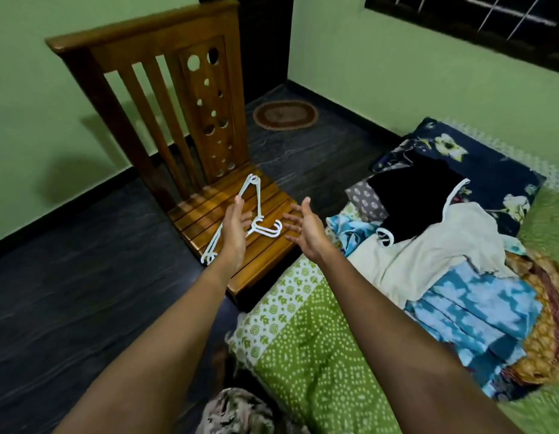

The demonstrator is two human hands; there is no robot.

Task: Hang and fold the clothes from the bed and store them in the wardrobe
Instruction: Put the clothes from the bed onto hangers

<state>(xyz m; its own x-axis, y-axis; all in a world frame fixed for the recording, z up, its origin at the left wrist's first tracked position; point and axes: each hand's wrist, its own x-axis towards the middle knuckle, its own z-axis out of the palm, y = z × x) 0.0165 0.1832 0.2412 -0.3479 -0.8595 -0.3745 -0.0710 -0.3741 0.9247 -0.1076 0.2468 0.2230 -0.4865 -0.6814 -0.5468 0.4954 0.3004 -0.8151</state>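
White plastic hangers (256, 198) lie in a stack on the seat of a wooden chair (265, 245) beside the bed. My left hand (236, 228) hovers over them, palm turned inward, fingers apart, holding nothing. My right hand (305, 228) is stretched out over the chair's right edge, also open and empty. A pile of clothes rests on the bed (303, 339): a black garment with white trim (419, 202), a cream garment (428, 255), a blue tie-dye cloth (472, 311) and a yellow-brown patterned cloth (541, 336). No wardrobe is in view.
A dark floral pillow (478, 158) lies at the bed's head by the green wall. An oval brown mat (286, 115) sits on the dark floor near a doorway. A barred window (491, 14) is at upper right. Patterned clothing (237, 411) shows at the bottom edge.
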